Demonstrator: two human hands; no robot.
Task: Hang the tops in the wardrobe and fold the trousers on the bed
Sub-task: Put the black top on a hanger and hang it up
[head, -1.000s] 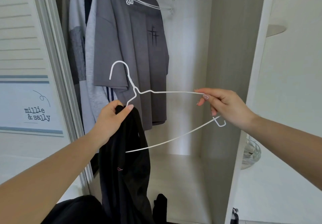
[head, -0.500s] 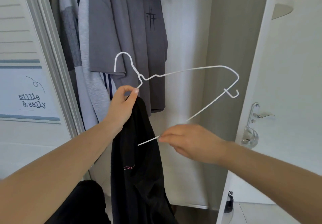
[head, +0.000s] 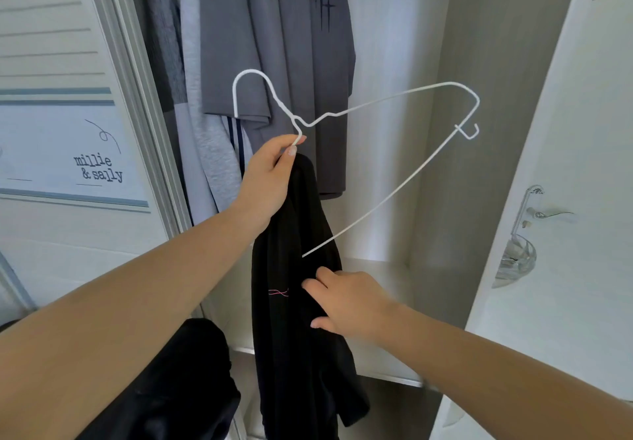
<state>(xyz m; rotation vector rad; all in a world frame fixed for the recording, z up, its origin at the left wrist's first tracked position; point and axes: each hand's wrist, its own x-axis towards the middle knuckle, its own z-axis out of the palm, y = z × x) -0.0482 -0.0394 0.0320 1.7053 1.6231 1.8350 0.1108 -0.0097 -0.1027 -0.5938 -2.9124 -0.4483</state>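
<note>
While the left hand (head: 270,179) pinches white hanger (head: 376,111) and black top (head: 298,319) together, the loosely open right hand (head: 349,306) touches the cloth.

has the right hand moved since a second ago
Yes. The right hand let go of the hanger and dropped down the wardrobe opening onto the black top.

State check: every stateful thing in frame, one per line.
white hanger: off the rail, tilted, half inside the black top.
black top: hanging limp, not yet hung.
left hand: pinching hanger neck and top.
right hand: open, touching the top.
grey T-shirt: hung.
wardrobe door: open.
</note>
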